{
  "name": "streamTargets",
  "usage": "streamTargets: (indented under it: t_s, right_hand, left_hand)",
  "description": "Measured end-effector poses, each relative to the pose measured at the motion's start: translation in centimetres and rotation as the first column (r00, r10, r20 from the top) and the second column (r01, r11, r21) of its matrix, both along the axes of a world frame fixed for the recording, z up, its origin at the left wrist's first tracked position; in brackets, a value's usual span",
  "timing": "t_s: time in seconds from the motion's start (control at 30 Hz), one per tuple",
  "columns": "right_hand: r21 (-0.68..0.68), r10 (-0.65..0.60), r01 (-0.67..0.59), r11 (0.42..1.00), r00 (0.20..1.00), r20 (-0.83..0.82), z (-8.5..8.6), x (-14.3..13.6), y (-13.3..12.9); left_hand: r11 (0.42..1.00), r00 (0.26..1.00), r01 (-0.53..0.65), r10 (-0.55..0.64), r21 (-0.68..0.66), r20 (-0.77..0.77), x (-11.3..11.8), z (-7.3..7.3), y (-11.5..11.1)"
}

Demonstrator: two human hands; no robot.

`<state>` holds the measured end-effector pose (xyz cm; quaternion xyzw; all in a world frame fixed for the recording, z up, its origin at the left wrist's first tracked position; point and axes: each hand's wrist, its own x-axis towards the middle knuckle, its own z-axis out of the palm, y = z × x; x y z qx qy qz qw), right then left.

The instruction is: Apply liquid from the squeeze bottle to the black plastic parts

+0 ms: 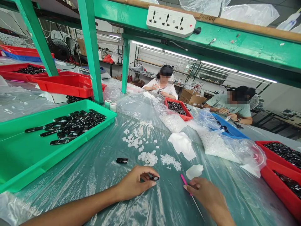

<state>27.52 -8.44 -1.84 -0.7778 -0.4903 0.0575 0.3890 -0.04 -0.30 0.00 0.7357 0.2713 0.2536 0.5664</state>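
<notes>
My left hand [137, 183] pinches a small black oval piece [154, 178] with a pale centre between thumb and fingertips. To the right, my right hand [208, 196], fingers curled, has its thumb on the pink handle of a thin metal-shafted tool [182, 179]; the shaft points toward me. Just beyond that hand lies a small translucent white bottle [194, 171]. One glossy black piece [121, 160] rests on the plastic-covered table beyond my left hand. Piles of small white bits [148, 158] and finer white bits [171, 161] lie ahead of both hands.
A green tray [21, 121] with many black pieces [72, 124] stands at left. Red trays [270, 172] flank the right edge. Clear bags of white parts [216, 144] and a white cloth [182, 145] lie ahead. A green post [90, 50] rises at left. Two people sit opposite.
</notes>
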Motion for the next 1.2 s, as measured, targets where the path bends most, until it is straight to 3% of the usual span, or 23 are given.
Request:
streamTargets:
  t_s: [0.07,0.17,0.23,0.33,0.43,0.5,0.6,0.8,1.2]
  right_hand:
    - [-0.145,0.079,-0.052,0.988,0.980,0.182,-0.2,-0.8,0.0]
    - [-0.286,0.164,-0.020,0.958,0.856,0.490,0.0,-2.1,0.1]
    - [-0.310,0.171,0.004,0.951,0.827,0.536,0.5,-2.9,0.2]
    - [-0.228,0.150,-0.071,0.971,0.925,0.350,1.7,-4.2,-0.1]
    - [0.153,0.194,-0.189,0.970,0.981,-0.018,2.9,-5.9,-0.8]
    - [0.420,0.287,-0.173,0.891,0.931,-0.227,3.4,-7.1,-1.3]
    - [0.592,0.390,-0.079,0.802,0.820,-0.419,3.4,-8.7,-1.8]
    - [0.577,0.465,-0.084,0.812,0.691,-0.553,2.8,-10.1,-1.6]
    - [0.487,0.437,-0.122,0.865,0.661,-0.610,2.9,-10.9,-1.5]
  left_hand:
    - [1.000,1.000,0.008,-0.008,0.000,0.000,0.1,0.0,0.0]
    - [1.000,1.000,0.024,-0.024,0.004,-0.006,0.1,-0.1,0.2]
    - [0.999,0.999,0.039,-0.039,0.008,-0.008,0.2,-0.1,0.2]
    - [0.998,0.998,0.070,-0.070,0.001,-0.010,0.2,-0.1,0.1]
    - [0.996,0.996,0.089,-0.089,0.009,-0.015,0.1,-0.2,-0.1]
    - [0.995,0.995,0.094,-0.094,0.029,-0.021,0.1,-0.1,-0.1]
    - [0.994,0.995,0.093,-0.091,0.051,-0.034,0.2,-0.1,-0.2]
    - [0.991,0.995,0.089,-0.084,0.100,-0.058,0.2,0.0,-0.1]
    - [0.988,0.994,0.107,-0.104,0.111,-0.033,0.1,-0.1,-0.1]
